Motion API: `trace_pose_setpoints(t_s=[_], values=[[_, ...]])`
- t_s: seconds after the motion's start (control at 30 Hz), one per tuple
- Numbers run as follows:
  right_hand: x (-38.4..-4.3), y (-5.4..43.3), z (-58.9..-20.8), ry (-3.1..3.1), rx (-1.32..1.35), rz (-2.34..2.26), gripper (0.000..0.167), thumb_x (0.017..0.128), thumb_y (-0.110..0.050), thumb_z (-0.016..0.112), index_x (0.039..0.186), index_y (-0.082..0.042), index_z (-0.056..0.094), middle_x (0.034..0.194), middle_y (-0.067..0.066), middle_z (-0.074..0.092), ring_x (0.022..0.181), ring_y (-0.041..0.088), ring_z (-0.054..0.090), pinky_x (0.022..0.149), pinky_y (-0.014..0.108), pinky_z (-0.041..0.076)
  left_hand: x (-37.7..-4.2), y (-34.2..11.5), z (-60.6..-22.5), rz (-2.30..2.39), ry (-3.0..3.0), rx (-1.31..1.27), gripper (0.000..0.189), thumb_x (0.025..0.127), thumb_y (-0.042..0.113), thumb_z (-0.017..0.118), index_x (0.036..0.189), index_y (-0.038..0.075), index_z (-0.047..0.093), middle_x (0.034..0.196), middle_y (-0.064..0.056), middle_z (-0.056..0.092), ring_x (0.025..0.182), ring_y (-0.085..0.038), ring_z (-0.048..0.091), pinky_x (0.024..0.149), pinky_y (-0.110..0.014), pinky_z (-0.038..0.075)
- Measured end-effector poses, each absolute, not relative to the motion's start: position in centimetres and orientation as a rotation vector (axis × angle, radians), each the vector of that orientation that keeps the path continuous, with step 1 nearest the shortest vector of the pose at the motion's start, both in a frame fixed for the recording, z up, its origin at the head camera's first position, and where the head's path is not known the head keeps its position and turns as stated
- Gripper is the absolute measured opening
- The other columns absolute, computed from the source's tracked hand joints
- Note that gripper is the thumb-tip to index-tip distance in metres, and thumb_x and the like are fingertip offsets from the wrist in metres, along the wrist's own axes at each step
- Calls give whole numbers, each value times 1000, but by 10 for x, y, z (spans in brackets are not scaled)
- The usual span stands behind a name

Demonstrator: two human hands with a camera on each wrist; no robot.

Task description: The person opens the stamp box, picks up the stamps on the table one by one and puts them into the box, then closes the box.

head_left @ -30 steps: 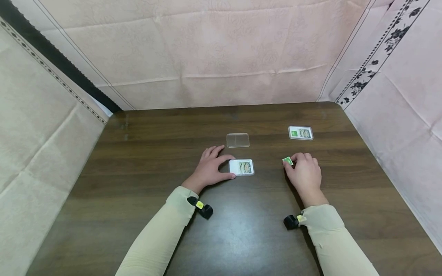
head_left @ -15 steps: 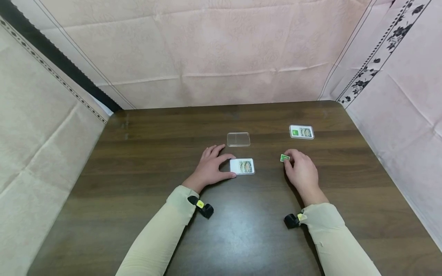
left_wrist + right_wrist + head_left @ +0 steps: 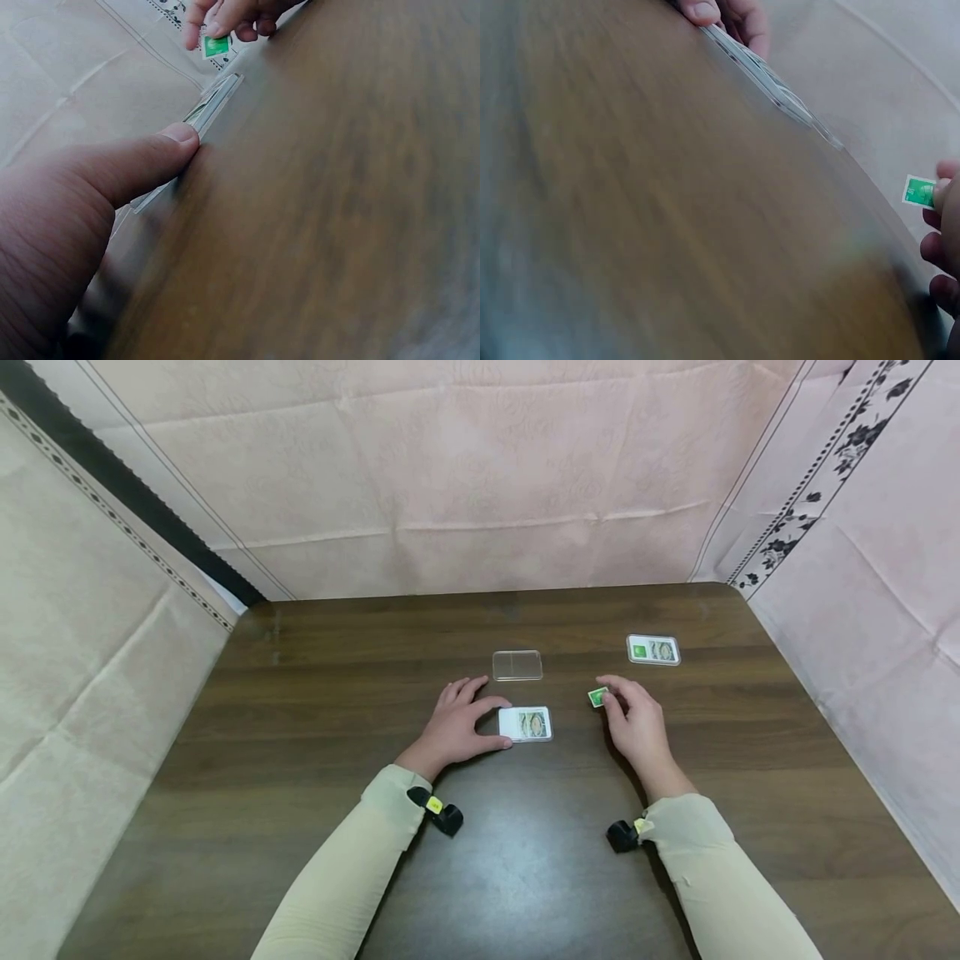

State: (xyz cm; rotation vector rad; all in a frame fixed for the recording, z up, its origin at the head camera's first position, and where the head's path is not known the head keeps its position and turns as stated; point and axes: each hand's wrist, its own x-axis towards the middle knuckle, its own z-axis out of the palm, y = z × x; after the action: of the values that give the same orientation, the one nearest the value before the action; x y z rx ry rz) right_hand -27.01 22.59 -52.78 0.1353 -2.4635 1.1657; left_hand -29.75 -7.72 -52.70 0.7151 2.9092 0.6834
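My left hand [image 3: 453, 727] holds a flat clear case [image 3: 504, 724] by its two long edges, thumb on the near side and index finger on the far side. It lies on the table, with a white card inside bearing green-and-cream printed pictures. In the left wrist view, the thumb presses the edge of the case [image 3: 217, 101]. My right hand [image 3: 637, 722] pinches a small green stamp [image 3: 597, 697] with a white border between thumb and fingers, above the table and right of the case. The stamp [image 3: 919, 192] also shows in the right wrist view.
A transparent lid [image 3: 517, 666] lies just beyond the case. Farther right is a second case [image 3: 653, 649] whose card carries a green stamp and similar pictures. The brown wooden table [image 3: 337, 643] meets hanging pale cloth [image 3: 480, 477] at its far edge.
My right hand has moved left and slightly away from me with the stamp, drawing nearer to the case. The left hand and the case have stayed put.
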Motion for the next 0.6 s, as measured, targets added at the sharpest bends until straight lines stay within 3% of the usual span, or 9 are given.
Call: trace_pose_setpoints(t_s=[0.2, 0.6], values=[[-276, 207, -526, -2439, 90, 1288, 20, 97, -9, 68, 116, -6, 65, 95, 10, 70, 82, 21, 61, 72, 27, 46, -297, -77, -528, 682, 2906, 709, 56, 82, 62, 75, 131, 40, 61, 164, -6, 27, 150, -35, 18, 120, -57, 12], [-282, 164, -527, -2421, 222, 1420, 10, 96, -12, 71, 104, -8, 69, 89, 7, 69, 79, 19, 59, 69, 28, 47, -297, -76, -526, 663, 2919, 715, 56, 82, 64, 74, 131, 39, 62, 163, -7, 29, 150, -36, 20, 120, -57, 13]])
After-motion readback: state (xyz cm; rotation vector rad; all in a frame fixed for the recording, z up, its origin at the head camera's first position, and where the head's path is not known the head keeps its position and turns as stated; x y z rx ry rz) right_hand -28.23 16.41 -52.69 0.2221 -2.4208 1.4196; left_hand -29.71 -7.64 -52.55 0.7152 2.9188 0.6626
